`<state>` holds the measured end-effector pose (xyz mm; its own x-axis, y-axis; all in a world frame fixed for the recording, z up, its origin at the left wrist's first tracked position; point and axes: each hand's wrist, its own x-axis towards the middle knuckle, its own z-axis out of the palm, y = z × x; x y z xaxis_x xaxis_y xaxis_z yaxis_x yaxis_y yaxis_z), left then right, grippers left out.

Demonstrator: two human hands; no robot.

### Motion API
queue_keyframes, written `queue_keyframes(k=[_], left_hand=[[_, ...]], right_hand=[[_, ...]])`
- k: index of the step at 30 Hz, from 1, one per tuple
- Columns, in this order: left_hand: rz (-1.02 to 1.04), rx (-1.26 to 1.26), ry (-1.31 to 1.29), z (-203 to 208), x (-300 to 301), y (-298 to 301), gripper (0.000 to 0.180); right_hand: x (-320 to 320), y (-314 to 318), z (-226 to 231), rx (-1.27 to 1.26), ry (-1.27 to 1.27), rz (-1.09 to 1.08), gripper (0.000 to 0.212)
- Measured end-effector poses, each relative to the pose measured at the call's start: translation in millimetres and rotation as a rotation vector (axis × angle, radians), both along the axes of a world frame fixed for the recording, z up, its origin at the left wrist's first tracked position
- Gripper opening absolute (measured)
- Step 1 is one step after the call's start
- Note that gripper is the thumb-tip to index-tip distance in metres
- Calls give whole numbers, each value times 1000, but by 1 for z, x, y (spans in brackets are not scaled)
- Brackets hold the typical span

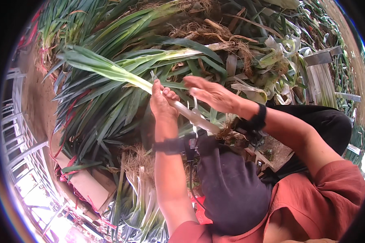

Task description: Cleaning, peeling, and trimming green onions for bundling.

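Currently, the left hand (164,101) is closed firmly around the white shank of a leek (140,83), which slants across the space beyond the dark-trousered left knee (227,178), its roots just beside the knee and its green leaves away to the knee's far left. The right hand (211,95), fingers extended, stands beyond the knee near the shank; it visibly clasps nothing, though contact with the thin white strip (195,101) cannot be determined. A heap of leeks (105,103) lies beyond the knee; further leeks (144,194) lie left of it.

Produce work area: heaped leeks (105,101), scattered peelings (253,93)
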<state>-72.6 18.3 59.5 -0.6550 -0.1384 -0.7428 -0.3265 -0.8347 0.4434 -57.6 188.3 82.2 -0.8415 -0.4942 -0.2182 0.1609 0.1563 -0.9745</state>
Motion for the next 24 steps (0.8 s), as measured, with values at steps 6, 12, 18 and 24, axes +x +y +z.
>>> queue_keyframes(k=[6, 12, 18, 24], left_hand=[[69, -9, 14, 23, 0, -16, 27], [204, -426, 59, 41, -14, -72, 23], [310, -544, 438, 120, 68, -279, 25], [746, -1484, -271, 171, 215, -239, 31]], right_hand=[[10, -27, 2, -248, -636, 443, 59], [49, 59, -14, 208, -234, 491, 57], [55, 150, -62, 1064, 266, 529, 43], [-43, 93, -17, 702, 454, 178, 38]])
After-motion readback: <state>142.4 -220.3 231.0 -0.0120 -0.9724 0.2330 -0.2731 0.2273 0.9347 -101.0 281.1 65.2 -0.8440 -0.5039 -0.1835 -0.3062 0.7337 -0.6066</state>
